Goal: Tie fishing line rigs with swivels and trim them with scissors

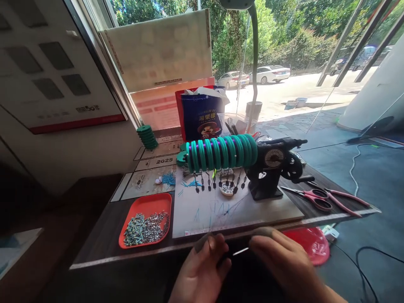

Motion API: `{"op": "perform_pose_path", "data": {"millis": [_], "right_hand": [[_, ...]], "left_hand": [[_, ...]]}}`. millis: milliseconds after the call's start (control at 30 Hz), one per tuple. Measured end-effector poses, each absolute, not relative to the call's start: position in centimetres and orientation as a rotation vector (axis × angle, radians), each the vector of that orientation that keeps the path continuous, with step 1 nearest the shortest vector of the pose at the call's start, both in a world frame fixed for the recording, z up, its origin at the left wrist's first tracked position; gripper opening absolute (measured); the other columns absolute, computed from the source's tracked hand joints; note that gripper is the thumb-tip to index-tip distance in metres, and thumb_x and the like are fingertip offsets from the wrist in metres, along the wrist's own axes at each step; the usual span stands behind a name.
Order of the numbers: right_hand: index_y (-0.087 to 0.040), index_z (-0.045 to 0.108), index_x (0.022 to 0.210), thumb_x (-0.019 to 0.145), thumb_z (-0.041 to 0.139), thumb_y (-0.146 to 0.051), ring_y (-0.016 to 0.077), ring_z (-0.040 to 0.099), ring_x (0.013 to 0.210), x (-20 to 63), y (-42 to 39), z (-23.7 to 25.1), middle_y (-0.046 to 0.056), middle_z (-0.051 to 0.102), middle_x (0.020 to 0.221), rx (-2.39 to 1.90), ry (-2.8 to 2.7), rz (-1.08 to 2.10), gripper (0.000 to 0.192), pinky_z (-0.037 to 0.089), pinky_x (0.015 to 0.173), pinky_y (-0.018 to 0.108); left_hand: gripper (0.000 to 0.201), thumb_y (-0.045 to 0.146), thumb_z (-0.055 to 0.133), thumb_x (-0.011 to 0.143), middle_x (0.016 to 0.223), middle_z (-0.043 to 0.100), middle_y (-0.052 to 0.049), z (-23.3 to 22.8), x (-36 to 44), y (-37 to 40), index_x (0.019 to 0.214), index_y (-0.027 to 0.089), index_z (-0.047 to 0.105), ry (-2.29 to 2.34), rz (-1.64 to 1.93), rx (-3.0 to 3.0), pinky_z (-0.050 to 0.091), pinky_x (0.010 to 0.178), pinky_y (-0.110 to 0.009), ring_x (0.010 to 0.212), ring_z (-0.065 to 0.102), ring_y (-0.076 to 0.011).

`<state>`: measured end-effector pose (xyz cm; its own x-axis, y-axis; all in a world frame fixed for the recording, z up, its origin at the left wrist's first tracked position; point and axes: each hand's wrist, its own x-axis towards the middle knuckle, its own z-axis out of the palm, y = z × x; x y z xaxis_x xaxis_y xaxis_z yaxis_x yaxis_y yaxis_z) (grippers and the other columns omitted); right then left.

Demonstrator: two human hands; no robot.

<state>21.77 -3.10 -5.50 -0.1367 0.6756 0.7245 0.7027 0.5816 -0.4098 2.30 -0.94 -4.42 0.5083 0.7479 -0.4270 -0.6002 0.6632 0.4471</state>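
Low in front of the table edge, my left hand [205, 267] has its fingers curled together in a pinch. What it pinches, if anything, is too small to make out. To its right, my right hand [284, 261] is closed, and a thin shiny metal rod [240, 251] sticks out from its fingertips toward the left hand. Beyond both hands is a black hand-cranked winding machine [271, 168] bearing a row of green ringed spools [221, 153]. Several short lines with dark weights [214, 184] hang below the spools. Behind them sits a small bowl of silvery beads [227, 188].
An orange-red tray [126, 240] with small metal parts stands left. Pink-handled scissors [315, 198] and pliers [344, 201] lie right. Blue pieces [168, 179] lie near a green spool stack [147, 136]. A blue bag [205, 111] stands behind; a red plastic bag [311, 244] is below the edge.
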Motion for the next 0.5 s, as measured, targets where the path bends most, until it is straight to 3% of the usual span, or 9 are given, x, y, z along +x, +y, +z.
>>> {"op": "perform_pose_path", "data": {"millis": [100,500], "right_hand": [[-0.017,0.055,0.081,0.091,0.040,-0.020,0.0094,0.052,0.053,19.7,-3.9,-4.4,0.001,0.055,0.060,-1.052,-1.837,0.026,0.018,0.043,0.050,0.017],[-0.017,0.058,0.073,0.092,0.039,-0.024,0.0096,0.051,0.048,19.1,-3.6,-4.7,0.001,0.052,0.056,-1.153,-1.807,0.006,0.027,0.039,0.045,0.018]], "left_hand": [[0.005,0.022,0.068,0.072,0.094,0.068,-0.001,-5.8,3.5,-1.5,0.075,0.018,0.069,0.425,0.828,0.120,0.044,0.087,-0.028,0.094,0.059,-0.0143],[0.010,0.016,0.059,0.078,0.092,0.069,-0.005,-6.0,3.9,-1.7,0.077,0.014,0.069,0.318,0.848,0.053,0.044,0.091,-0.026,0.094,0.061,-0.0155]]}}
